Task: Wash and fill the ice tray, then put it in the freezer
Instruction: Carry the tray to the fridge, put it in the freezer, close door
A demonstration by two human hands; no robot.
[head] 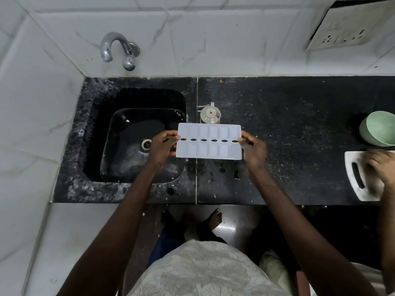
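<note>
I hold a white plastic ice tray [209, 150] level above the black counter, at the sink's right rim. It has two rows of several compartments and a line of oval holes down its middle. My left hand [161, 146] pinches the tray's left end. My right hand [254, 149] pinches its right end. The tray's compartments look dry and hold nothing. A chrome tap [116, 49] sticks out of the tiled wall behind the black sink [94, 133], and no water runs from it.
A small steel lidded pot [210, 114] stands on the counter just behind the tray. At the far right a green bowl [378, 129] sits near a white cutting board [352, 178], where another person's hand [382, 167] rests. A switch socket [346, 28] is on the wall.
</note>
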